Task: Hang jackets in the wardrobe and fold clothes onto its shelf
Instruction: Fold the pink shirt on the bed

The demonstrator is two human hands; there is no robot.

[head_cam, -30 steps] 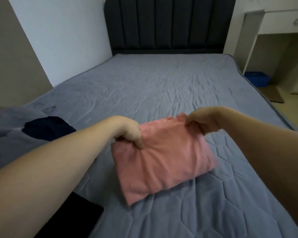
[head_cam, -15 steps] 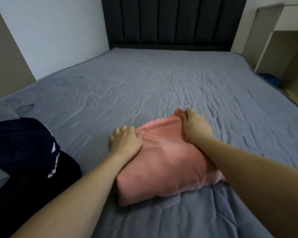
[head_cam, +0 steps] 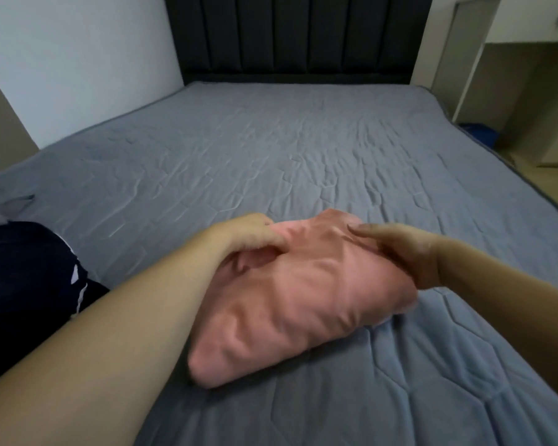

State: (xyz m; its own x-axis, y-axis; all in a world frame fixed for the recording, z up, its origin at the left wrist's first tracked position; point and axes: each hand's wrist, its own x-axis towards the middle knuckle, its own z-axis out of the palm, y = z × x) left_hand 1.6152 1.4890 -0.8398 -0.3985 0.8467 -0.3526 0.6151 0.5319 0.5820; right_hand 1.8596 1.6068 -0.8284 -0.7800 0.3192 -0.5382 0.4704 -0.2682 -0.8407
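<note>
A folded pink garment (head_cam: 303, 300) is in front of me over the grey bed (head_cam: 271, 149), its near end slightly blurred. My left hand (head_cam: 248, 235) grips its far left corner with curled fingers. My right hand (head_cam: 400, 252) holds its right edge, thumb lying on top and fingers going under the cloth. The garment bulges between my hands. No wardrobe is in view.
A pile of dark navy clothes (head_cam: 29, 268) with white marks lies at the bed's left edge. A dark padded headboard (head_cam: 297, 37) stands at the far end. A white desk (head_cam: 529, 27) and a blue box (head_cam: 479, 132) are at the right.
My hands pressed the pink garment flat on the bed, then shifted their hold; the right hand slid to its right edge and the garment now bunches up between them.
</note>
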